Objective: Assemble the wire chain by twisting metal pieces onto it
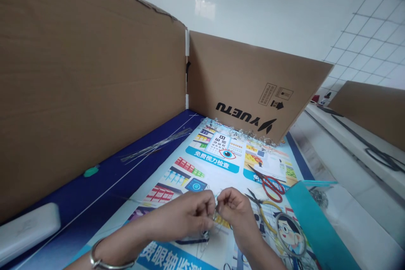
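My left hand [193,216] and my right hand [236,213] meet low in the middle of the view, both with fingers pinched close together. Between them runs a thin, silvery wire [215,215], with a small shiny cluster hanging below my left fingers. Its exact shape is too fine to make out. A metal bangle circles my left wrist. To the right of my right hand lie yellow-handled pliers [268,216] and red-handled scissors [272,188], both with open blades or jaws. A coil of pale wire [305,242] lies just below the pliers.
Brown cardboard panels [253,80] wall off the left and back. Small clear bits [240,133] line the back panel's foot. Straight wires [155,147], a green lump [91,171] and a white case [30,230] lie left. A teal sheet [319,223] lies right.
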A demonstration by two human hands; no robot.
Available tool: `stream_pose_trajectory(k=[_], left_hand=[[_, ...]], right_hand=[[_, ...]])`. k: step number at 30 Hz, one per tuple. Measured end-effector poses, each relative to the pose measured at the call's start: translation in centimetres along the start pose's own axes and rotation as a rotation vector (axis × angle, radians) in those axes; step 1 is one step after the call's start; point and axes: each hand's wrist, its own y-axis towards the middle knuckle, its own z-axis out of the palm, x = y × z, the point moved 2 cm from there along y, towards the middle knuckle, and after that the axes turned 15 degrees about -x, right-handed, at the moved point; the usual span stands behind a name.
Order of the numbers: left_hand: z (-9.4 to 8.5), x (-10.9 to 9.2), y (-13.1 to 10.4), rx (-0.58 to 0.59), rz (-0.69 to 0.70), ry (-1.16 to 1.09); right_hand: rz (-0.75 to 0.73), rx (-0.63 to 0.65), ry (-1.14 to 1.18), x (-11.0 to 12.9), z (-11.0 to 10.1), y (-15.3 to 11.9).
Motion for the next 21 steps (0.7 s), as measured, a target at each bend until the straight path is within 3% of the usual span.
stream_pose_trajectory(k=[2, 6, 10, 17, 19, 21], left_hand=[[0.5, 0.1, 0.1, 0.028, -0.061, -0.279], [1.5, 0.6, 0.7, -0.165, -0.070, -0.536], [1.9, 1.2, 1.0, -0.363, -0.095, -0.498], [1.6, 2.0, 1.2, -0.649, -0.041, -0.394], [1.5, 2.0, 1.3, -0.649, -0.051, -0.390], [1.4, 1.9, 1.4, -0.541, -0.060, -0.388]], right_hand=[[-0.030, -0.019, 0.000, 0.2, 0.1, 0.0], [-0.121, -0.107, -0.080, 0.5, 0.2, -0.2], [-0.235, -0.155, -0.203, 0.9, 0.2, -1.0], [-0.657, -0.091, -0.584, 0.3, 0.7, -2.3], [-0.650, -0.086, -0.581, 0.2, 0.7, -2.4], [-0.543, -0.099, -0.501, 0.3, 0.7, -2.2]])
